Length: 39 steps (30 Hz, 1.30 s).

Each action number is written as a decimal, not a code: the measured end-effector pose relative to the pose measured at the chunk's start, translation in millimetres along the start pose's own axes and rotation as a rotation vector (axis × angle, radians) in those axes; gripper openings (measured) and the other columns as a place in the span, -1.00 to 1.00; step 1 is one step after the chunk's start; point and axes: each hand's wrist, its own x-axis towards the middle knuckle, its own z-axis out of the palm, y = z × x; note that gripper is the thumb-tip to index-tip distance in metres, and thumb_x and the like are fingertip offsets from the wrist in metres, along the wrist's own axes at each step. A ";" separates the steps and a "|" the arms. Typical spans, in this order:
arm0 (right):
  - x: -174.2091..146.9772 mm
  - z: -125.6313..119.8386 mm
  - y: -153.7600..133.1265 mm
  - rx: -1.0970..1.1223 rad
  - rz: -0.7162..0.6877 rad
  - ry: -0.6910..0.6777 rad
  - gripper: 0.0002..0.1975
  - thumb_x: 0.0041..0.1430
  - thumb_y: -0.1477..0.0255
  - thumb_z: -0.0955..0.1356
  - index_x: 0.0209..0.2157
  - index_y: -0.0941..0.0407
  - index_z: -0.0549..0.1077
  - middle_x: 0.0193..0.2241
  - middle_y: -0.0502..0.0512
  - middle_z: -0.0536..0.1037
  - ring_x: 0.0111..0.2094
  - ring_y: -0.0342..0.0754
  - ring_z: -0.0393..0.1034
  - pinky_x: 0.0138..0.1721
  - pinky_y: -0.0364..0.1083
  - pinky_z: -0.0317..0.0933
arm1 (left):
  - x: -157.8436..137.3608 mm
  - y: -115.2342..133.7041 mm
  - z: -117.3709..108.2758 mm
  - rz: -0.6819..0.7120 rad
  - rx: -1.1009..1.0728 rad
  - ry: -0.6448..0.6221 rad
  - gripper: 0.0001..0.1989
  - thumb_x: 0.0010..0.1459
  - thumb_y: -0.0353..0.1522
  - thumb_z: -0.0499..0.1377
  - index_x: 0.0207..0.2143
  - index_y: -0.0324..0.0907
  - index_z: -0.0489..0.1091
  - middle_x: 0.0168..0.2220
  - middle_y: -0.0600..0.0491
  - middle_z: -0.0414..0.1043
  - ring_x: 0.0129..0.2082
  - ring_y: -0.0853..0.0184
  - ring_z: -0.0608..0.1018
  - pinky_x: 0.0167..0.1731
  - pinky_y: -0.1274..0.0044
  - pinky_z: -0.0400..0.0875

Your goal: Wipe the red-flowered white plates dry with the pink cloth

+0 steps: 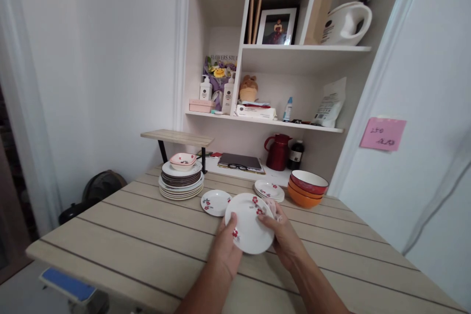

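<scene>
Between the fingers of left hand (pixel 225 245) and right hand (pixel 287 238), head view: white flowered plate (pixel 250 233), clamped at opposite rims, thumbs on its face. Crumpled pale cloth (pixel 277 209) at right fingers. Just beyond left fingers, on table (pixel 147 235): second flowered plate (pixel 213 203). Beyond right fingers: small-plate stack (pixel 268 189); farther right, stacked bowls (pixel 306 188).

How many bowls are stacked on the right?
3: a round white-lined red bowl on top, a round orange bowl in the middle, another orange bowl at the bottom. More may be hidden.
</scene>
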 end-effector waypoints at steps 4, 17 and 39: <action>-0.7 7.2 12.6 0.058 -0.042 0.017 -0.30 -0.24 0.42 0.52 0.02 0.01 0.34 -0.17 0.09 0.60 -0.29 0.06 0.51 -0.29 -0.03 0.38 | 1.8 0.9 -1.0 0.009 -0.040 0.056 -0.42 0.12 -0.30 0.25 0.18 -0.14 0.23 -0.02 -0.18 0.52 -0.04 0.12 0.56 -0.02 0.29 0.43; -2.5 -16.9 -16.3 -0.127 0.045 0.033 -0.38 -0.31 0.57 0.37 -0.06 0.06 0.37 -0.41 0.01 0.60 -0.52 -0.02 0.44 -0.57 -0.16 0.22 | -3.6 6.2 2.3 -0.047 0.090 -0.133 -0.37 0.00 -0.38 0.33 0.15 -0.20 0.29 -0.02 -0.16 0.52 -0.03 0.12 0.55 0.02 0.34 0.38; -3.2 -1.5 -0.4 0.053 0.014 0.080 -0.44 -0.18 0.43 0.49 -0.07 0.02 0.33 -0.39 0.01 0.60 -0.45 0.02 0.48 -0.46 -0.08 0.32 | 1.2 0.5 -2.2 0.036 -0.042 0.059 -0.37 0.09 -0.32 0.28 0.21 -0.08 0.21 -0.02 -0.16 0.52 -0.07 0.14 0.58 -0.04 0.32 0.45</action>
